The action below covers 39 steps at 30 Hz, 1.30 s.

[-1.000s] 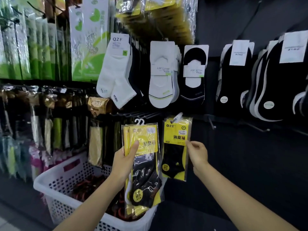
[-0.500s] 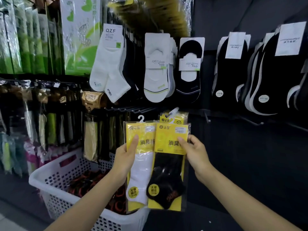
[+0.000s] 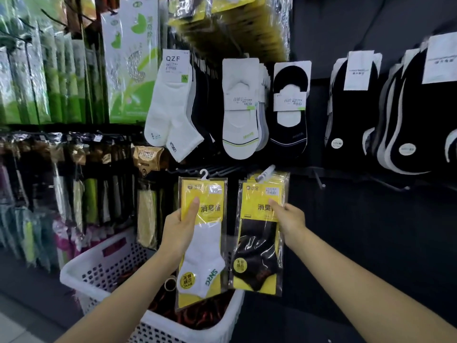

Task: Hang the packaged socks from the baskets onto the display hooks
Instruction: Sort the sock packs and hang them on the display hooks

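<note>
My left hand (image 3: 179, 229) grips a yellow pack with a white sock (image 3: 205, 241), thumb across its front; its small white hanger sticks up free below the hooks. My right hand (image 3: 288, 219) pinches a yellow pack with a black sock (image 3: 259, 246) at its upper right. That pack sits at the front of a few like packs on a display hook with a white tip (image 3: 265, 172). The white perforated basket (image 3: 103, 266) stands below my left arm with dark packs inside.
White and black socks hang on the dark wall above and to the right. Bare hooks (image 3: 319, 180) jut out right of the black-sock pack. Racks of packed goods fill the left side. Several empty hooks (image 3: 197, 170) run above the white-sock pack.
My right hand has carried the black-sock pack away from the left hand's stack to the right, up to the hook with the white tip. The white-sock pack is left in my left hand.
</note>
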Each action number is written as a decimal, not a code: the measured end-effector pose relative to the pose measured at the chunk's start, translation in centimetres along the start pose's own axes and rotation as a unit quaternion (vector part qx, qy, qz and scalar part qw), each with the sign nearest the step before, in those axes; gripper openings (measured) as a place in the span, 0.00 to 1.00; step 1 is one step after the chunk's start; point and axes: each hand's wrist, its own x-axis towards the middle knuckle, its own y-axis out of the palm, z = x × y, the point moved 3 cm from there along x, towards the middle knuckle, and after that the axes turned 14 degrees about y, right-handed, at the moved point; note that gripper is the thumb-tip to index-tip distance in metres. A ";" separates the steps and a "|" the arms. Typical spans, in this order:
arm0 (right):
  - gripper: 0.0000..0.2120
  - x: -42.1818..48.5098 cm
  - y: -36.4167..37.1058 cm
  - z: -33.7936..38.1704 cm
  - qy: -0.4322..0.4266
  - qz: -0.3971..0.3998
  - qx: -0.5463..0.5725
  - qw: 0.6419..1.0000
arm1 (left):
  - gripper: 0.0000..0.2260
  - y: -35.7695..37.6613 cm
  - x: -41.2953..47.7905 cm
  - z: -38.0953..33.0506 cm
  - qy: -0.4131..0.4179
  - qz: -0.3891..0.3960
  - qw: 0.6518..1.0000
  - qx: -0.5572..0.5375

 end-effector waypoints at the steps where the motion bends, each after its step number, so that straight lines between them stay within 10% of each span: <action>1: 0.19 0.4 -0.1 -0.2 0.020 -0.007 0.010 1.000 | 0.26 0.0 -0.2 0.1 -0.002 0.002 1.000 -0.001; 8: 0.14 -0.1 -1.4 -2.3 0.062 -0.078 0.012 0.995 | 0.24 0.9 -1.9 1.0 -0.023 0.057 0.998 -0.016; 16: 0.11 -6.8 -0.3 -1.2 -0.055 0.181 -0.049 0.981 | 0.23 5.4 -2.5 -0.1 -0.037 0.181 0.982 -0.045; 28: 0.21 -3.9 -1.2 2.3 -0.133 0.040 -0.067 0.988 | 0.08 7.7 -1.7 -0.7 -0.084 0.153 0.969 -0.174; 39: 0.14 1.9 -0.7 -0.2 -0.001 -0.053 -0.035 0.998 | 0.08 11.8 -0.3 1.4 -0.028 0.186 0.978 -0.094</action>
